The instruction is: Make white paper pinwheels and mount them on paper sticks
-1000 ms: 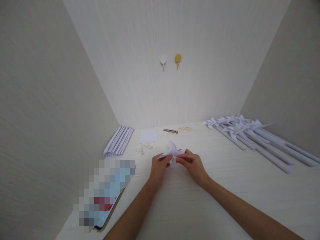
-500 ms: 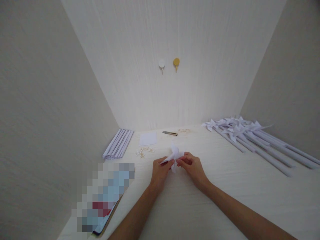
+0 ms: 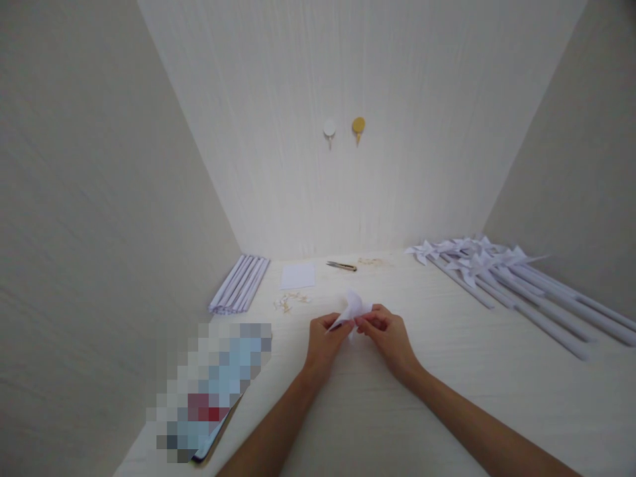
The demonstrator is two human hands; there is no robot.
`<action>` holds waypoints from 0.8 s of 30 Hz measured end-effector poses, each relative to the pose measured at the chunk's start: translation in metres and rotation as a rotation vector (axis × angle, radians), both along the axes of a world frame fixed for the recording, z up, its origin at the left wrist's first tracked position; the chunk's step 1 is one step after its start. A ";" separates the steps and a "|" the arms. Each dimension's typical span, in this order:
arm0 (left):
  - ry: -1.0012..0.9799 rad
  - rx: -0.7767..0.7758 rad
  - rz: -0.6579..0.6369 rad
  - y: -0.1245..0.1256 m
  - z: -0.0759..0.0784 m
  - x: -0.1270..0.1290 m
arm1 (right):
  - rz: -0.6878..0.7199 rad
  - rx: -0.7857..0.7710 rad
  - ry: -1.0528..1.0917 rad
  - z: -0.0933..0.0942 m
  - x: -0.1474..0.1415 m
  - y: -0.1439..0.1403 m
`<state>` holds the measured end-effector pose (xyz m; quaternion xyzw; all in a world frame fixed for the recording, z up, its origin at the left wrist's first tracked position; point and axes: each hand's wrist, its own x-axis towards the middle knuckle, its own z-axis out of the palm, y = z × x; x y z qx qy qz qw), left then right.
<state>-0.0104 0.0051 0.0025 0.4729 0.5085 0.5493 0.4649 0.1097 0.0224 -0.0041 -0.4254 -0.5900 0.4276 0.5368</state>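
A small white folded paper piece shaped like a pinwheel head is held just above the pale table, near its middle. My left hand pinches its left side. My right hand pinches its right side, fingertips close to those of the left. Both hands cover the lower part of the paper.
Several finished white paper pinwheels on rolled sticks lie at the right. A bundle of rolled paper sticks lies at the left, with a white paper square, small pale pins and a small cutter behind. A blurred phone lies front left.
The paper piece has been folded tighter and looks smaller between my fingertips; both hands stayed almost in place, drawing slightly closer together.
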 end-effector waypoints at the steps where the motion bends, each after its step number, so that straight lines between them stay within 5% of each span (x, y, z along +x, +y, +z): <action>1: 0.004 0.005 0.012 -0.001 0.001 0.001 | 0.002 -0.003 -0.003 0.000 0.000 0.000; 5: -0.004 -0.002 0.096 -0.001 0.002 0.004 | 0.016 0.009 -0.010 -0.002 0.000 0.000; 11: 0.027 0.036 0.081 -0.001 0.004 0.004 | -0.167 0.118 -0.126 -0.003 0.004 0.004; 15: 0.107 0.095 0.056 -0.002 0.007 0.002 | -0.052 0.265 -0.235 -0.002 0.007 0.009; 24: 0.306 0.220 0.024 -0.002 0.000 0.000 | 0.010 0.262 -0.294 0.001 0.008 0.007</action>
